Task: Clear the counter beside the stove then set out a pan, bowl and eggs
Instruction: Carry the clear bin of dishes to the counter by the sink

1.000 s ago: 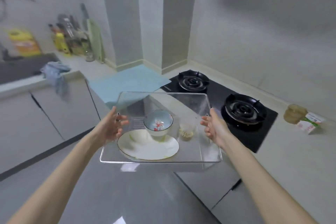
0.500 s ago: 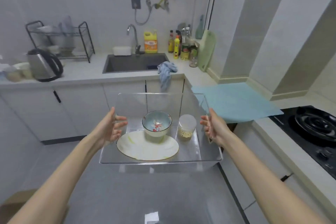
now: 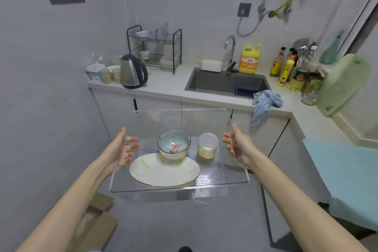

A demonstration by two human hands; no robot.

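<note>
Holding the clear tray off the floor, you've got your left hand and right hand clamped on its two side walls, each grip closed on the wall. Bowl, plate and small jar sit in the tray as before. Versus half a second ago, view has swung left: stove gone from frame, kettle and sink on the counter now nearer centre, cardboard box showing on the floor.
</note>
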